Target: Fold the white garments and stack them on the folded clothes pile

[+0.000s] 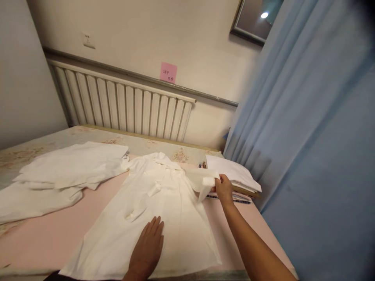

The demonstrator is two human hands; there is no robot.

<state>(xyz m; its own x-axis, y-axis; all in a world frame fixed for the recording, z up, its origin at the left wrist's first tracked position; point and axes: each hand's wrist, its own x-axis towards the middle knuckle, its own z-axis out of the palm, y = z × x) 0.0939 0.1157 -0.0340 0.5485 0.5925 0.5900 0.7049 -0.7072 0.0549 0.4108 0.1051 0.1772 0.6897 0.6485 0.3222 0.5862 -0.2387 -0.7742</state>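
Note:
A white coat [172, 210] lies spread on the pink bed sheet, its collar toward the wall and its hem at the near edge. My left hand [148, 246] rests flat on the lower part of the coat, fingers stretched out. Off to the right, my right hand [223, 189] grips the cuff end of the coat's sleeve [202, 177], which is lifted and drawn out sideways. The fingertips of that hand are partly hidden behind the cloth.
More white garments [73, 166] lie in a loose pile on the left. A folded white stack [234, 171] sits at the right, close to a blue curtain [307, 117]. Behind the bed are a radiator [125, 101] and a wall with a pink note [168, 72].

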